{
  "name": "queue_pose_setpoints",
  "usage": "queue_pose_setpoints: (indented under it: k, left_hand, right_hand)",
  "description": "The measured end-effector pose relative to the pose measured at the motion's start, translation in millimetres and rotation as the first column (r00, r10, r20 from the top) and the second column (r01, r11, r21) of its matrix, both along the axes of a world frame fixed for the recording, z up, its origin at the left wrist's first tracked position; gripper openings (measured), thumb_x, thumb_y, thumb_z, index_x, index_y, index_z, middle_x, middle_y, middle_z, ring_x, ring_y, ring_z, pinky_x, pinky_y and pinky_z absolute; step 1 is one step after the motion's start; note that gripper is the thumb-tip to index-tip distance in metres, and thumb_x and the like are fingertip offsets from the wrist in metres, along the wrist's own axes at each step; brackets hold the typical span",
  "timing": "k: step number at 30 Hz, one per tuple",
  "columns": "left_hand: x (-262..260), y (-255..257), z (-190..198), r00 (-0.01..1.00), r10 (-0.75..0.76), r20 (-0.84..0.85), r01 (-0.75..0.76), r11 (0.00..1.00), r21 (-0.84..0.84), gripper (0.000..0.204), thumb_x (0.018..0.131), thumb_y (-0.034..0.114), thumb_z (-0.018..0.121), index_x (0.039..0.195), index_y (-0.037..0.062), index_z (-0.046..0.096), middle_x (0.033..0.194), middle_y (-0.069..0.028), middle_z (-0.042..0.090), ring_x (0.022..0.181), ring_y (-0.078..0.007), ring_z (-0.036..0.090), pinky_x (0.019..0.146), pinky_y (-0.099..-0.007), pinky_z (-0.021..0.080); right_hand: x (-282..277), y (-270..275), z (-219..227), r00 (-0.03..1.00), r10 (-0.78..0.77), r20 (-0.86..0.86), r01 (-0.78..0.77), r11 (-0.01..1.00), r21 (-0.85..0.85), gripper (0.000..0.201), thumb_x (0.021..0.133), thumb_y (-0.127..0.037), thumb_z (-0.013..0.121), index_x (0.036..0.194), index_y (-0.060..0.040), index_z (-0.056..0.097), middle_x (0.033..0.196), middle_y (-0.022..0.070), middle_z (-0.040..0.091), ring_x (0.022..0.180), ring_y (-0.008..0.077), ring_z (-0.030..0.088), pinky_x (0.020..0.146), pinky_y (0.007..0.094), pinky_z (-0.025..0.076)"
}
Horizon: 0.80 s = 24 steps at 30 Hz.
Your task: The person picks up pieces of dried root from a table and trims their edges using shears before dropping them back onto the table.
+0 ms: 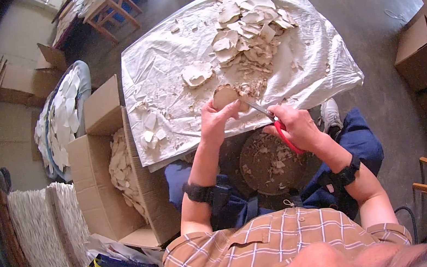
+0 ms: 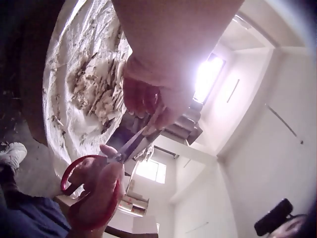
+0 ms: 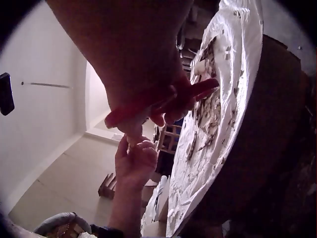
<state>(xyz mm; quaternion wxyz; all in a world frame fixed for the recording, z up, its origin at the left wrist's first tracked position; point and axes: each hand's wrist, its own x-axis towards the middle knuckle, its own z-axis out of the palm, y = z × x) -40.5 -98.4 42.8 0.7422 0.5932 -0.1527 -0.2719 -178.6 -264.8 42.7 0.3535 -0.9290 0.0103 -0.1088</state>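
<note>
My left hand (image 1: 217, 119) pinches a thin, pale, roundish dried piece (image 1: 225, 96) with a ragged brown rim, over the near edge of the cloth-covered table. The right hand (image 1: 301, 127) grips scissors with red handles (image 1: 283, 137), fingers through the loops. Their metal blades (image 1: 258, 108) point toward the held piece and overlap its edge in the head view. In the left wrist view, the scissors (image 2: 119, 157) show their blades spread slightly, reaching to the left fingers. Just beyond the left hand, another pale round piece (image 1: 197, 73) lies on the white cloth (image 1: 167, 46).
A heap of similar pieces (image 1: 249, 23) covers the table's far right, with brown crumbs nearby. Small trimmed scraps (image 1: 152, 129) lie at left. An open carton (image 1: 97, 189) of pieces stands left of the table. Below my hands is a round stool-like surface (image 1: 265, 181) scattered with bits.
</note>
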Motion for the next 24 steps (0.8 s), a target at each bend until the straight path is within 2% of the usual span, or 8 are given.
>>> queue_pose_setpoints:
  k: [1, 3, 7, 9, 13, 15, 19, 24]
  left_hand:
    - [1, 0, 0, 1.0, -0.012, -0.006, 0.012, 1.0, 0.002, 0.012, 0.074, 0.008, 0.067, 0.081, 0.0016, 0.061, 0.073, -0.003, 0.062, 0.06, -0.0079, 0.054, 0.054, -0.0214, 0.043]
    - [0, 0, 0, 0.999, -0.035, -0.028, 0.034, 0.999, -0.034, 0.011, 0.075, 0.008, 0.066, 0.082, 0.0015, 0.061, 0.073, -0.0035, 0.061, 0.061, -0.0087, 0.055, 0.054, -0.0223, 0.044]
    - [0, 0, 1, 0.996, -0.047, -0.079, 0.04, 0.995, -0.087, 0.01, 0.075, 0.006, 0.064, 0.082, 0.0005, 0.06, 0.074, -0.0052, 0.061, 0.062, -0.0114, 0.057, 0.055, -0.0259, 0.048]
    - [1, 1, 0, 0.996, -0.049, -0.073, 0.042, 0.995, -0.094, 0.012, 0.075, 0.006, 0.062, 0.085, -0.0001, 0.059, 0.075, -0.0059, 0.062, 0.063, -0.0126, 0.058, 0.056, -0.0271, 0.049]
    - [-2, -1, 1, 0.992, -0.033, -0.124, 0.016, 0.99, -0.137, 0.018, 0.076, 0.007, 0.058, 0.091, -0.0019, 0.056, 0.08, -0.0078, 0.061, 0.066, -0.0165, 0.061, 0.055, -0.03, 0.051]
    - [-1, -2, -1, 0.993, -0.012, -0.12, -0.008, 0.985, -0.171, 0.019, 0.076, 0.006, 0.059, 0.093, -0.0016, 0.055, 0.081, -0.0083, 0.062, 0.066, -0.0165, 0.061, 0.056, -0.0297, 0.051]
    - [5, 3, -2, 0.992, 0.035, -0.118, -0.061, 0.973, -0.224, 0.02, 0.074, 0.006, 0.059, 0.093, -0.0008, 0.056, 0.081, -0.0081, 0.062, 0.068, -0.0159, 0.061, 0.057, -0.0295, 0.05]
    - [7, 2, -6, 0.996, -0.016, -0.09, -0.003, 0.98, -0.201, 0.018, 0.076, 0.008, 0.059, 0.092, -0.0001, 0.056, 0.078, -0.0065, 0.061, 0.066, -0.0148, 0.061, 0.054, -0.0281, 0.049]
  right_hand:
    - [0, 1, -1, 1.0, 0.0, 0.0, 0.0, 1.0, 0.001, 0.045, 0.077, -0.038, 0.063, 0.103, -0.0041, 0.05, 0.08, 0.0173, 0.057, 0.076, 0.0343, 0.058, 0.063, 0.0417, 0.047]
    - [0, 3, -3, 0.998, 0.017, 0.056, -0.024, 0.992, 0.121, 0.046, 0.077, -0.038, 0.063, 0.104, -0.0033, 0.05, 0.08, 0.0178, 0.057, 0.076, 0.0349, 0.058, 0.063, 0.0412, 0.047]
    - [-1, 2, -2, 0.999, 0.04, 0.038, -0.045, 0.986, 0.157, 0.047, 0.077, -0.038, 0.063, 0.105, -0.0026, 0.049, 0.08, 0.0179, 0.057, 0.076, 0.0351, 0.058, 0.063, 0.0407, 0.047]
    - [-1, 2, 1, 1.0, 0.003, 0.028, -0.004, 0.998, 0.058, 0.047, 0.077, -0.038, 0.063, 0.106, -0.0029, 0.049, 0.08, 0.0177, 0.057, 0.075, 0.0354, 0.058, 0.063, 0.041, 0.047]
    - [-1, 5, 5, 0.998, -0.013, -0.059, 0.013, 1.0, 0.003, 0.047, 0.079, -0.036, 0.062, 0.108, -0.0012, 0.049, 0.088, 0.0187, 0.058, 0.08, 0.0356, 0.058, 0.068, 0.0389, 0.047]
    - [1, 6, -1, 0.996, -0.017, 0.088, 0.015, 1.0, 0.026, 0.046, 0.077, -0.037, 0.062, 0.106, -0.0039, 0.049, 0.08, 0.0177, 0.057, 0.072, 0.0357, 0.058, 0.061, 0.0422, 0.047]
    - [0, 6, 4, 0.999, -0.05, 0.004, 0.05, 0.997, 0.066, 0.045, 0.077, -0.036, 0.062, 0.106, -0.0041, 0.049, 0.079, 0.0177, 0.057, 0.072, 0.0356, 0.058, 0.061, 0.042, 0.047]
    - [0, 7, 2, 0.997, -0.003, 0.075, 0.004, 1.0, -0.01, 0.041, 0.077, -0.034, 0.063, 0.102, -0.0048, 0.05, 0.078, 0.0163, 0.058, 0.071, 0.0342, 0.059, 0.059, 0.0417, 0.047]
